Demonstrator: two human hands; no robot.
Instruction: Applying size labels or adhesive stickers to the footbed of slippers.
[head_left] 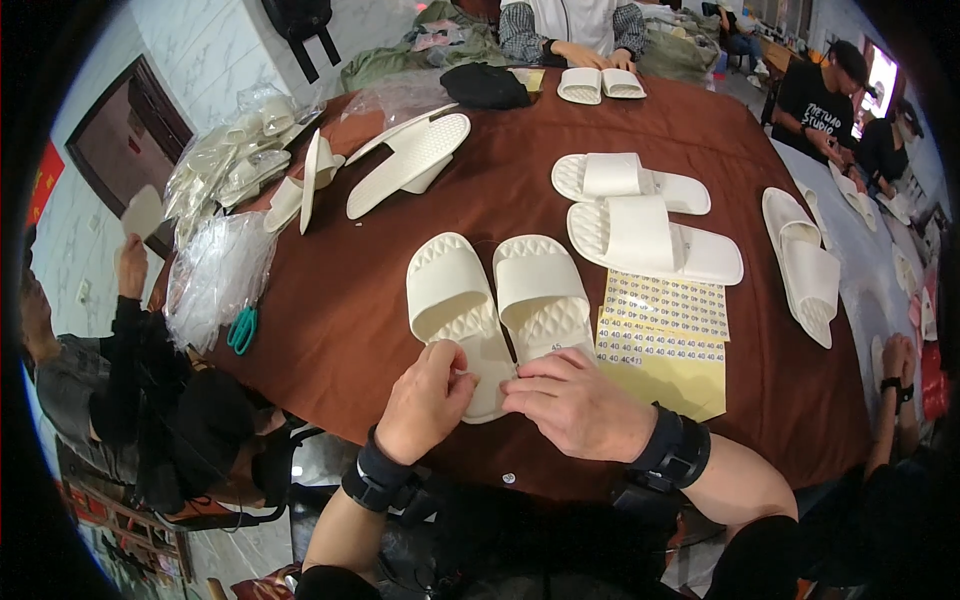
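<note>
Both hands meet at the heel of the left white foam slipper on the brown-clothed bench. The left hand pinches something small there; the right hand presses flat, fingers together.

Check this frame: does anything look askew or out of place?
Mostly orderly. Only the far-left slippers stand out, tipped on edge and leaning together near the plastic bags, while the pair at both hands lies flat, side by side.

a brown-covered table fills the room — pale tiled wall, dark-framed doorway at left.
</note>
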